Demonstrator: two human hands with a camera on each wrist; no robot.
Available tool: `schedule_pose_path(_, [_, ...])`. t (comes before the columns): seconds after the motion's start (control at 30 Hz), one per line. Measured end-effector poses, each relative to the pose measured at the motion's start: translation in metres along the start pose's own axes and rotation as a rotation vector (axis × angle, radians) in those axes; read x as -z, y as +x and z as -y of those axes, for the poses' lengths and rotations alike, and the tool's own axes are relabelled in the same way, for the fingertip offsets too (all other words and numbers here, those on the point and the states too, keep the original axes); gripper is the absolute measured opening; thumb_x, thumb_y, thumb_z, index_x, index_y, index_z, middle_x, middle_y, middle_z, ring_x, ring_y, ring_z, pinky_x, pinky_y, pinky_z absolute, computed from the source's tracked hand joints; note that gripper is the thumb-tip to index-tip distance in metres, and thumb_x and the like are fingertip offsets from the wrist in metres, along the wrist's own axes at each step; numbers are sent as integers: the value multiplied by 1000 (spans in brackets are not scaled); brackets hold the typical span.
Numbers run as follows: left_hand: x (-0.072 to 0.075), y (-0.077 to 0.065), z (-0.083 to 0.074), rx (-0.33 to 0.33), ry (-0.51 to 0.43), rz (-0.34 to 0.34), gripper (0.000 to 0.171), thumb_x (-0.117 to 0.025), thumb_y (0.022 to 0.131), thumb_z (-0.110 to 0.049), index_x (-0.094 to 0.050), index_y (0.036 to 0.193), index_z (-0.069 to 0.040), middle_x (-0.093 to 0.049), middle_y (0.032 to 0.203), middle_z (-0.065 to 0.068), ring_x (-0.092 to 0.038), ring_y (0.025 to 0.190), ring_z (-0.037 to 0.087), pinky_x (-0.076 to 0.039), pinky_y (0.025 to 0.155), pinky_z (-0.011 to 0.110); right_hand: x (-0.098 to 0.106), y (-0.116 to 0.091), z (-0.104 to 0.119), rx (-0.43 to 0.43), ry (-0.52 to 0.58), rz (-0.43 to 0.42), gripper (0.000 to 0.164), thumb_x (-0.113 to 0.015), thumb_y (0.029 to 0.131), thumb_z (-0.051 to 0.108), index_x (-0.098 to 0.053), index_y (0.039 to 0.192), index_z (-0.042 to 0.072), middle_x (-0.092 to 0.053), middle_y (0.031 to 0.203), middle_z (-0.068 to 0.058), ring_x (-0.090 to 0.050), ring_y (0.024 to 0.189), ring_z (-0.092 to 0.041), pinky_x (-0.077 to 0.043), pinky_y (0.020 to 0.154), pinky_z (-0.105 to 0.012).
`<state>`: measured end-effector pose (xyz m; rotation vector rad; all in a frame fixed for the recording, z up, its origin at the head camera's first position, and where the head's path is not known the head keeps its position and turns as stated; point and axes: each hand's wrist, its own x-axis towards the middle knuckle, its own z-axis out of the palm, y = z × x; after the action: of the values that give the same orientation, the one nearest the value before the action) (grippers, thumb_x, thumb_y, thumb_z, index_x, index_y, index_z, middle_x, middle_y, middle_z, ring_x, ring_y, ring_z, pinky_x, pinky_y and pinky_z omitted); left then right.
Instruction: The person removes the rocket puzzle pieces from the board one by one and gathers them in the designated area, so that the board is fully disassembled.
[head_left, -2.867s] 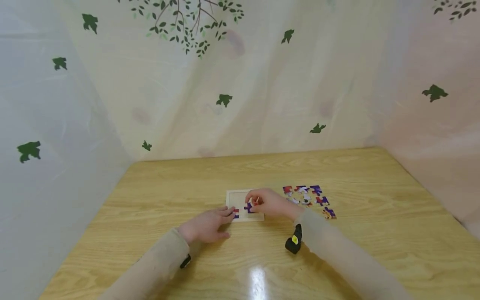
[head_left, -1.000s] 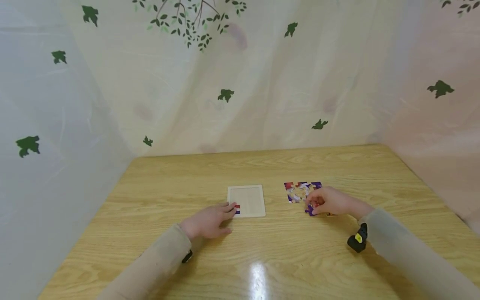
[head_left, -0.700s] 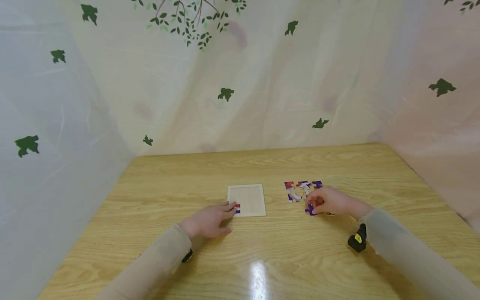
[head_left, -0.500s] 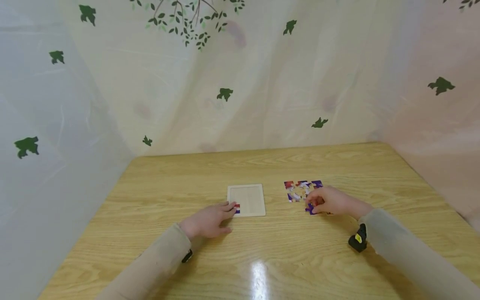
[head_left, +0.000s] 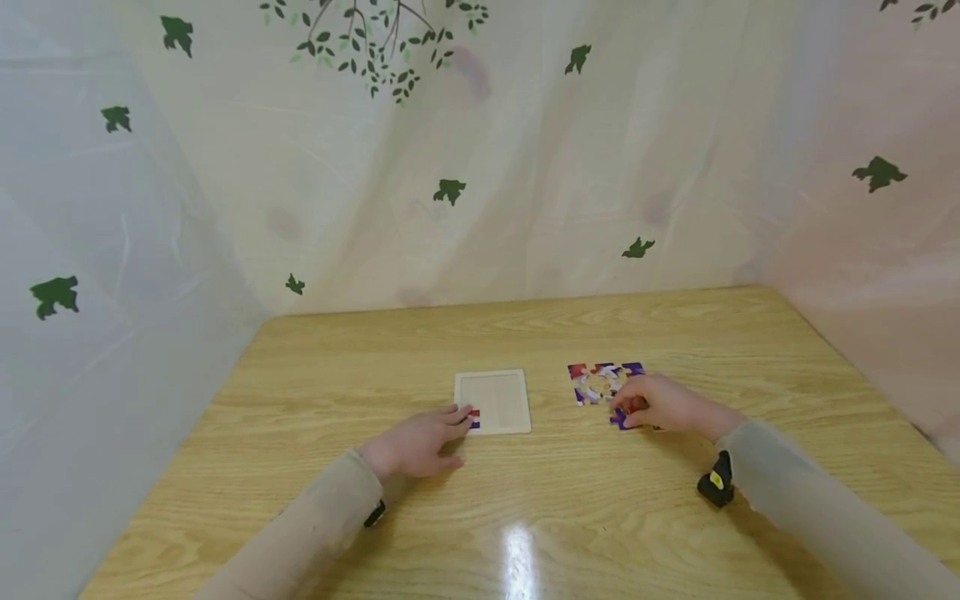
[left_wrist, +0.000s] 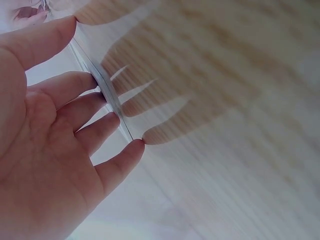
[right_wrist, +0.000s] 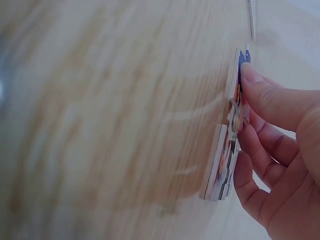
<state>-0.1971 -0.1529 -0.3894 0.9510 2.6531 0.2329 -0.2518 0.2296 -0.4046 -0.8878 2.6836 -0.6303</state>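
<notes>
My left hand (head_left: 416, 446) rests with spread fingers at the near left corner of a pale wooden puzzle tray (head_left: 527, 408). A red, white and purple jigsaw piece (head_left: 475, 419) lies in that corner, partly under the fingertips. In the left wrist view the fingers (left_wrist: 120, 160) are fairly straight along the tray's edge. My right hand (head_left: 660, 404) pinches a purple and red jigsaw piece (head_left: 618, 419) low over the table, at the near side of the other pieces. The right wrist view shows the thumb (right_wrist: 250, 73) on its blue end.
Several loose jigsaw pieces (head_left: 587, 396), in red, white and purple, lie grouped right of the tray; my right hand covers some. The wooden table (head_left: 360, 358) meets a pale curtain (head_left: 517, 242) with leaf prints at the back.
Since the oldest frame, my right hand has moved right with its piece, from over the tray to the loose pieces. Over the last second both hands have stayed nearly still.
</notes>
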Motion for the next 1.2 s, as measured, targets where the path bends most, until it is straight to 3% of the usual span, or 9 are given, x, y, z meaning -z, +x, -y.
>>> schedule_pose_path(0.47, [0, -2, -1, -13, 13, 0, 58, -59, 94, -24, -38, 143, 0, -28, 154, 14, -28, 141, 33, -30, 112, 45, 3, -4, 10, 20, 32, -1, 19, -70, 83, 11, -72, 101, 7, -57, 82, 5, -45, 70, -6, -39, 59, -21])
schedule_pose_path(0.9, [-2, -1, 1, -7, 17, -3, 58, -59, 94, -25, -38, 143, -1, -28, 154, 14, -27, 141, 33, -30, 112, 45, 6, 0, 10, -50, 36, -16, 19, -71, 83, 15, -71, 102, 9, -59, 84, 5, -49, 75, -10, -44, 65, -23])
schedule_pose_path(1.2, [-2, -2, 0, -6, 7, -16, 58, -60, 93, -23, -40, 142, 0, -29, 154, 15, -28, 141, 33, -30, 112, 45, 10, 3, 14, 6, 85, -53, 16, -68, 87, 14, -70, 101, 8, -64, 89, 2, -53, 76, -9, -48, 67, -24])
